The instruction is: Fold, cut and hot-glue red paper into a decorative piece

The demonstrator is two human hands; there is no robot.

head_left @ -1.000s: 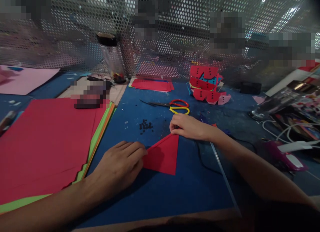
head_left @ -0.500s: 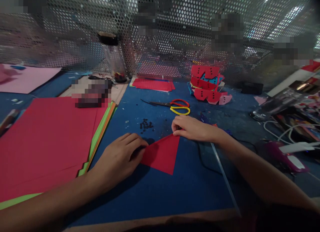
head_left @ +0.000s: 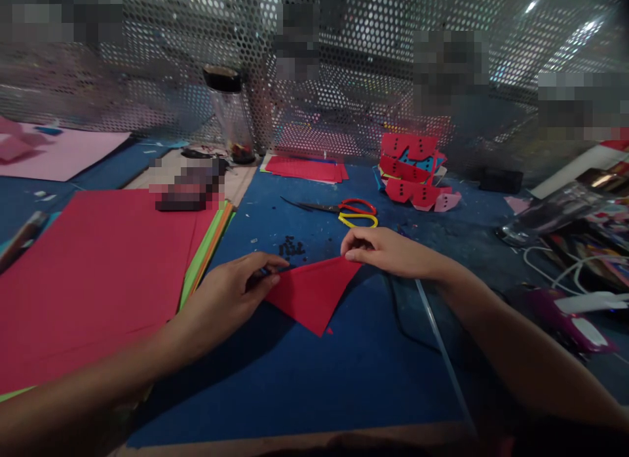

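From my station, I have the right hand (head_left: 393, 250) pinching the upper right corner of a sheet of red paper (head_left: 317, 293) between thumb and fingers. My left hand (head_left: 240, 283) is at the paper's left end, fingers curved and thumb close to the edge; whether they press together on it, I cannot tell. The paper spans the gap between both hands, over the blue counter (head_left: 344, 385), one corner pointing down towards me. Just beside that corner I see a tiny red scrap (head_left: 329, 330). Past the paper's upper edge lie small black bits (head_left: 291, 248), and beyond them scissors (head_left: 338, 208) with one red and one yellow handle. Left of my left hand is a stack of large coloured sheets (head_left: 103, 273), red on top. Farther back I make out a dark-lidded jar (head_left: 236, 122), more red sheets (head_left: 304, 169) and black-dotted folded paper pieces (head_left: 413, 189), with a perforated metal screen (head_left: 344, 57) behind.
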